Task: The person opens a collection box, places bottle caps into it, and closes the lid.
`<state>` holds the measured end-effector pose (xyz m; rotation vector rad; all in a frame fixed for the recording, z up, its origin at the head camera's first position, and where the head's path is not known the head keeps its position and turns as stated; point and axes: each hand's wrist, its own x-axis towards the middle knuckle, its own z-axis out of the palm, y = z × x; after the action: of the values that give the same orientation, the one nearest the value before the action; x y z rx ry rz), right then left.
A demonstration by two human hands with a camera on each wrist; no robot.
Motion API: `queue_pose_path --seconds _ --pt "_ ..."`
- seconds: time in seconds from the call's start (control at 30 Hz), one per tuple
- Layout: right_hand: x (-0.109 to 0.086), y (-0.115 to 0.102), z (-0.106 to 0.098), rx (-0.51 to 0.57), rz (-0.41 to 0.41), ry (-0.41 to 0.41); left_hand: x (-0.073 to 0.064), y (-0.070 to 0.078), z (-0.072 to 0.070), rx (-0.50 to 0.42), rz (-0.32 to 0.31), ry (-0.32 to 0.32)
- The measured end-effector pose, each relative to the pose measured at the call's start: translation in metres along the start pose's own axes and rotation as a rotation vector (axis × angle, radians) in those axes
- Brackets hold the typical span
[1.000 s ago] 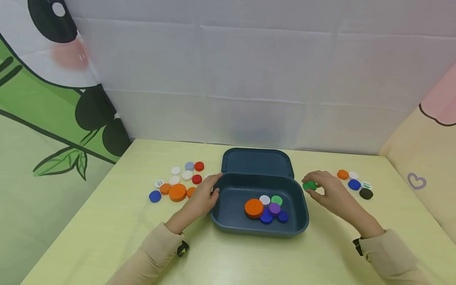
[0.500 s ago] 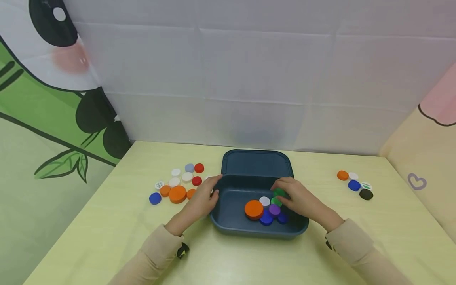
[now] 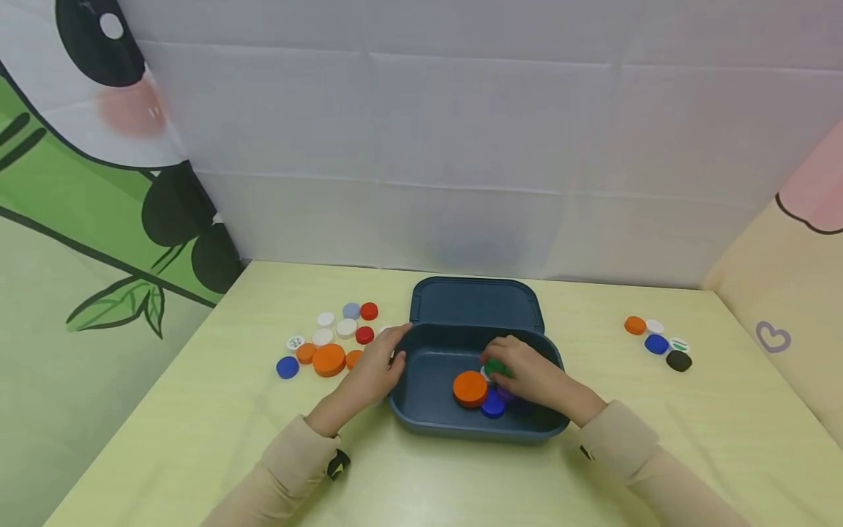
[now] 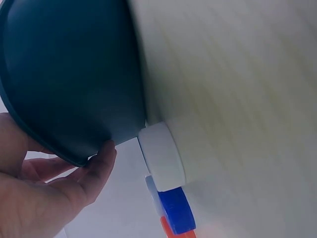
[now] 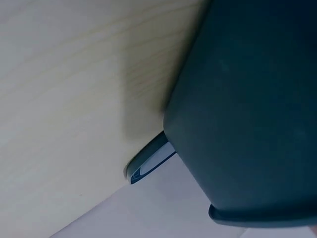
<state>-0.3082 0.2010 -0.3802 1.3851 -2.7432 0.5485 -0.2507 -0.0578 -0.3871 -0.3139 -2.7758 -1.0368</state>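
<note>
A dark blue-green box stands on the table with several bottle caps inside, among them a large orange cap and a blue cap. My left hand grips its left rim; in the left wrist view the fingers press against the outer wall. Inside the box, my right hand pinches a green bottle cap above the others. That hand partly covers a white cap and a purple cap. The right wrist view is mostly filled by the box's outer wall.
Behind the box lies its matching lid. Several loose caps sit to the left, including a big orange cap and a blue cap. Another group on the right includes a black cap. A hanging cloth rises behind the table.
My right hand has carried the green cap leftward from beside the box, over its right rim and in above the other caps. The left hand stays on the rim.
</note>
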Motion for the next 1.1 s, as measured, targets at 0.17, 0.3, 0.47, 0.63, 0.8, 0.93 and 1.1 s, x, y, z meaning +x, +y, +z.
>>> queue_pose_path --seconds 0.17,0.3,0.47,0.63,0.8,0.93,1.1 --pt "0.001 -0.002 0.001 0.007 0.008 -0.019 0.000 0.000 0.000 -0.001 -0.002 -0.003" --pt "0.001 -0.002 0.003 0.002 -0.007 -0.020 0.000 -0.001 0.000 -0.002 -0.001 -0.002" --pt "0.001 -0.002 0.003 0.010 -0.007 -0.017 0.000 -0.001 0.000 0.007 0.011 0.003" --pt "-0.001 0.000 -0.003 0.049 0.015 -0.004 0.000 -0.001 -0.001 0.002 0.004 -0.004" --pt "-0.004 0.005 -0.014 0.075 0.038 0.038 -0.001 0.000 -0.002 0.005 0.007 0.001" --pt "-0.006 0.011 -0.025 0.107 0.055 0.088 -0.001 0.000 -0.002 0.007 0.003 0.002" --pt "-0.010 0.023 -0.038 0.124 0.093 0.149 -0.001 0.000 -0.002 0.005 0.000 0.001"
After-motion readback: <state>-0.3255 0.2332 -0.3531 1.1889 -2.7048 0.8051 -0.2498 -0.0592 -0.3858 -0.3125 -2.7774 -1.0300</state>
